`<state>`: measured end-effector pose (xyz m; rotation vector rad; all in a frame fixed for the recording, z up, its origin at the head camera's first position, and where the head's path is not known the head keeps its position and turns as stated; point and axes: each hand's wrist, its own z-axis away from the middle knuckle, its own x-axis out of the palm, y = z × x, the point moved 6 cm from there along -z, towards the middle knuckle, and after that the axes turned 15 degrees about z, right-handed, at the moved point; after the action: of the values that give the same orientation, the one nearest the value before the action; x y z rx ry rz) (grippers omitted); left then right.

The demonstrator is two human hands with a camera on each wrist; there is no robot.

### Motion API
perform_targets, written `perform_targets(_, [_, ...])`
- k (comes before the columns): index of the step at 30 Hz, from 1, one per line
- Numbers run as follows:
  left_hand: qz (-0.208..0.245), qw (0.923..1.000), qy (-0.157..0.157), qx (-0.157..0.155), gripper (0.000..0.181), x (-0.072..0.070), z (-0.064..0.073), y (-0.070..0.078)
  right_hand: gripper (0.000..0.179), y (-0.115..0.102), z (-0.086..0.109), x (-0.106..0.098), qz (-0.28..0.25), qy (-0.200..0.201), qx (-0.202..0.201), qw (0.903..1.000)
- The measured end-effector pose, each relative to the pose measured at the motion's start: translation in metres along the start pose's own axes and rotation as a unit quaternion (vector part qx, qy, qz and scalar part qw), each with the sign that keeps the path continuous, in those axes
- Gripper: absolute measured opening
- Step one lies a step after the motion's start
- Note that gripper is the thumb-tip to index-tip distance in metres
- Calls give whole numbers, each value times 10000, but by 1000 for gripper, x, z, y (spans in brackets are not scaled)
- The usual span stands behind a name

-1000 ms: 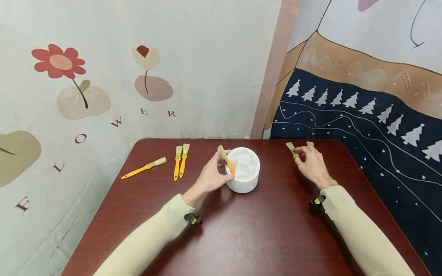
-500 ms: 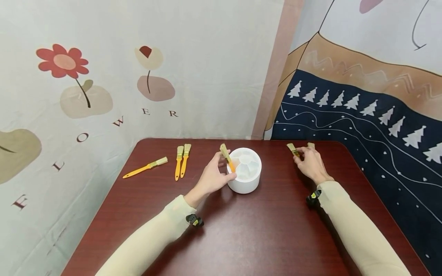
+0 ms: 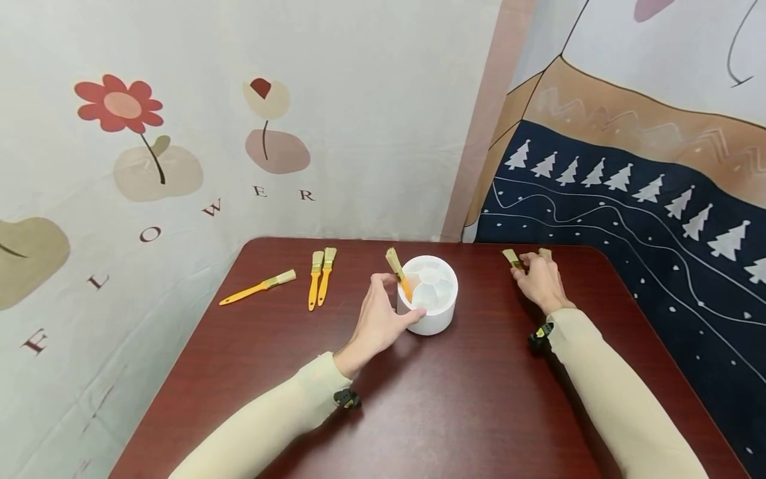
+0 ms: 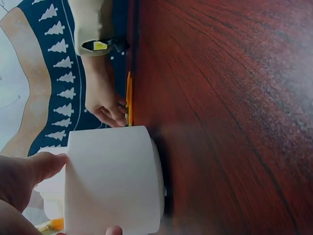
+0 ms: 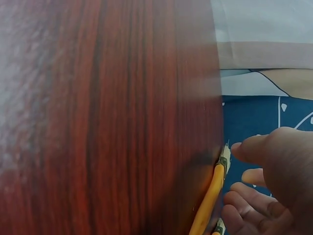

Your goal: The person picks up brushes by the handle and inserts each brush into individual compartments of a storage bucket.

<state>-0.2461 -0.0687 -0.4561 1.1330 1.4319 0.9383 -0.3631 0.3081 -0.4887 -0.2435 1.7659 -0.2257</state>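
Dark red table (image 3: 455, 412), flower and pine-tree cloths behind.
Our left hand (image 3: 379, 324) cups the white tub (image 3: 432, 293) mid-table, orange brush (image 3: 399, 272) inside; right hand (image 3: 541, 283) pinches two brushes (image 3: 513, 259) at the far edge.

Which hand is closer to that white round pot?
Left. The left hand touches the white pot on its side; the right hand is well off, on brushes.
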Motion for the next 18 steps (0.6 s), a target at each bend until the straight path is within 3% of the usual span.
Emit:
perform_targets(5, [-79,10000,2,-48,84,-1,-1,-2,50,-3,-3,5,93,-55,37,9999])
perform_targets(12, [-105,9995,-289,7,80,-3,-5,-4,45,2,-7,7,100,41,-7,9999])
perform_targets(18, [-20,9990,-449,64,78,-5,-8,-5,40,20,-22,25,64,144,-47,9999])
